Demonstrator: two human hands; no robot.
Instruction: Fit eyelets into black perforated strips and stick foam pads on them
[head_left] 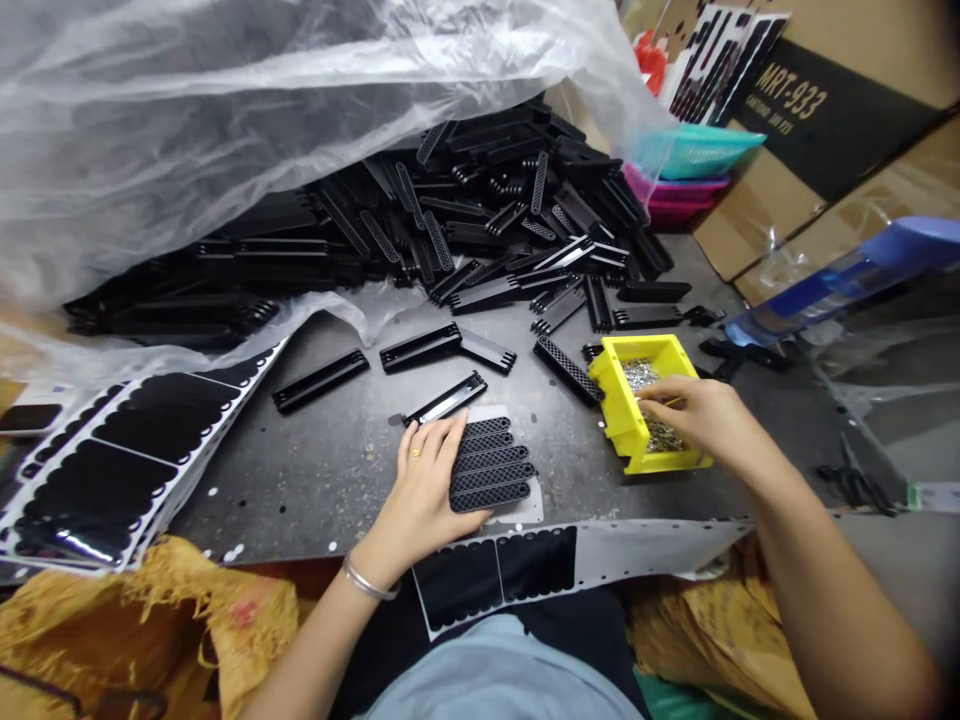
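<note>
Centrally, left hand [424,480] lies open-fingered on stiff, light grilles [491,470]; right hand [694,415] fingers pinch tiny screws [651,376] (likely slippery).

A single head-worn camera looks forward and steeply down, close over the dark worktable [315,470].

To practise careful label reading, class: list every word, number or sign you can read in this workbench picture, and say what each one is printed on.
"MRT-933": yellow print on the black panel of the cardboard box, top right.
Smaller line just below it: too small and blurred to read.
Black sticker sheets and yellow bin: no readable writing.
</note>
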